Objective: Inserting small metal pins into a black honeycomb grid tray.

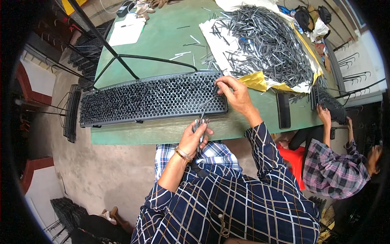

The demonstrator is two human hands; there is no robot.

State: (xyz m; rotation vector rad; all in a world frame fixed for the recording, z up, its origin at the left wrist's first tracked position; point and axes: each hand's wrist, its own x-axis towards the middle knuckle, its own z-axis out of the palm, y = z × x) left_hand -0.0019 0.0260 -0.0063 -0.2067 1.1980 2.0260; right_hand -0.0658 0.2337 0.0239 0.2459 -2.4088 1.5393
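A long black perforated rack [154, 101] lies across the near part of the green table. Thin dark pieces stand in many of its holes, most thickly toward the left end. My left hand [191, 140] is closed around a bundle of slim grey metal pieces [201, 124], just in front of the rack's near edge. One piece sticks up from the bundle toward the rack. Over the rack's right end is my right hand [239, 96], its thumb and fingers pinched together. Whatever they hold is too small to make out.
A heap of slim dark pieces [268, 49] lies on a white and yellow sack [256, 81] at the far right. A black phone-like slab [283, 110] rests nearby. A black metal frame [118, 55] rises behind the rack. At right, another person [333, 168] handles a similar rack [330, 101].
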